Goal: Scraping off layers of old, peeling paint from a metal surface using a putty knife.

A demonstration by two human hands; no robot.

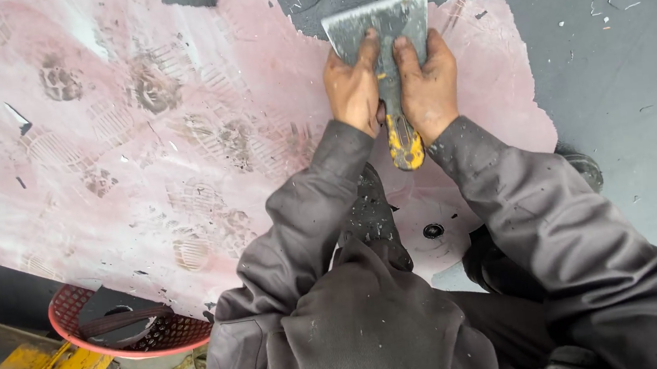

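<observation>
Pressing down at 12 o'clock, the left hand [352,84] and right hand [427,80] clamp a wide steel-bladed scraper with a yellow handle [382,32] against the pink floor [137,147]; both hands bear on the blade's base. It looks stiff, light and springy.

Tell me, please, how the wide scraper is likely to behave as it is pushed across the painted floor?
The scraper probably stays fairly stiff: its broad metal blade looks flat under the left hand and right hand pressing on it. It may catch at the ragged edge of the grey paint. The worn yellow handle is grimy, so it could be slippery.
</observation>
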